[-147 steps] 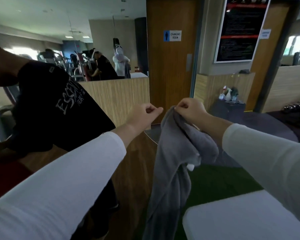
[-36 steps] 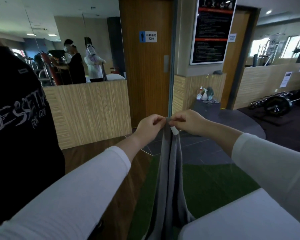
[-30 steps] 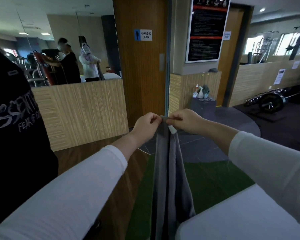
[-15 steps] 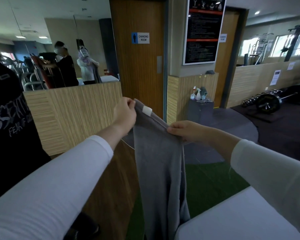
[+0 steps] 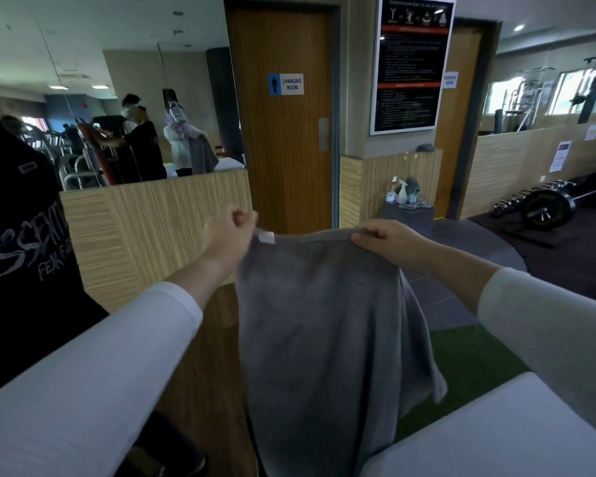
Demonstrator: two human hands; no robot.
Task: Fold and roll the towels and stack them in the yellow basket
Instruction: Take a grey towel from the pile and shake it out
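We see the left hand (image 5: 229,232) with fingers curled tight, pinching the towel (image 5: 324,321) at its top corner, right by a white tag (image 5: 266,237). The right hand (image 5: 389,241) pinches the other top corner between thumb and fingers. The grey towel hangs spread between both hands, in the air, and its lower part drops beside the left edge of a white table (image 5: 496,432).

On a dark stand (image 5: 408,216) by the wall we see spray bottles (image 5: 398,192) and a cloth. The floor is part wood, part green turf (image 5: 461,359). Ahead is a wooden door (image 5: 283,149) with a "CHANGING ROOM" sign (image 5: 285,84), and a black poster (image 5: 412,63) to its right. A barbell (image 5: 544,210) lies far right. A person in a black shirt (image 5: 18,235) stands at left.
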